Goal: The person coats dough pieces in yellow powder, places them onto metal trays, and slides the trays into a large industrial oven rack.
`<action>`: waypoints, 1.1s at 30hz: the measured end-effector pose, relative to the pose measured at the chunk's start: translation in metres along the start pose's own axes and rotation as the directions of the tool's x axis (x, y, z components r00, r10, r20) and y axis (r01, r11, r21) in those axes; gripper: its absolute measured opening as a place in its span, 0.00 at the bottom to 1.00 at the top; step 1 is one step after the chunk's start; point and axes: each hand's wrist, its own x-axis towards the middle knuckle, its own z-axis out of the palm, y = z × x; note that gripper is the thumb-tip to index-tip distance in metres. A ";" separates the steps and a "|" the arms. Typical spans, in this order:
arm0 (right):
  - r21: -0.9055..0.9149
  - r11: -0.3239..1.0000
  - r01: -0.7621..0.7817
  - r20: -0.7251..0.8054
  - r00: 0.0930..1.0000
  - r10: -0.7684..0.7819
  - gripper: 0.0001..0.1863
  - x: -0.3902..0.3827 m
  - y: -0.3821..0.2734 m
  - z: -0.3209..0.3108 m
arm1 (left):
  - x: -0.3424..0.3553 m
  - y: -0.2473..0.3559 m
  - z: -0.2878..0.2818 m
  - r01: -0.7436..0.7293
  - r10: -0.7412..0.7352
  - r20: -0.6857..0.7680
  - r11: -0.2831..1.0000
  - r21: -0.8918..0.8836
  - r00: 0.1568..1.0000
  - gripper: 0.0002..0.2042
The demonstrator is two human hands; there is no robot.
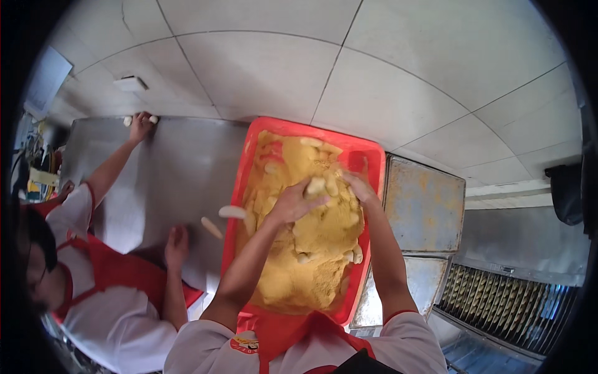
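Dough pieces (316, 186), soft and light, lie in yellow crumbs (311, 249) inside the red tray (367, 153). My left hand (293, 202) pinches one lengthwise; my right hand (360, 187) rests spread beside it. Grip gently.

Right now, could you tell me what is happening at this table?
A person stands over a red tray heaped with yellow crumbs. Their left hand lifts a pale dough piece above the crumbs, and the right hand reaches in beside it. More pale pieces lie half buried in the crumbs. On the steel table to the left, a co-worker in a red apron rests one hand flat and stretches the other to the far edge.
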 end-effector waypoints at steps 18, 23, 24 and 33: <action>-0.848 0.390 0.358 0.127 0.852 -0.508 0.32 -0.243 0.083 0.187 | -0.255 -0.129 0.079 -0.092 0.156 -0.038 0.745 0.661 0.987 0.44; -0.698 0.619 0.359 -0.154 0.770 -0.620 0.17 -0.214 0.055 0.155 | -0.254 -0.111 0.038 0.041 0.008 -0.331 0.989 0.139 0.944 0.26; -0.737 0.468 0.488 -0.098 0.608 -0.788 0.20 -0.196 0.043 0.150 | -0.244 -0.098 0.036 0.024 0.070 -0.453 0.980 0.199 0.889 0.24; -0.580 0.630 0.517 0.122 0.819 -0.560 0.13 -0.177 0.061 0.160 | -0.192 -0.125 0.051 -0.210 0.065 -0.575 0.959 -0.189 0.816 0.14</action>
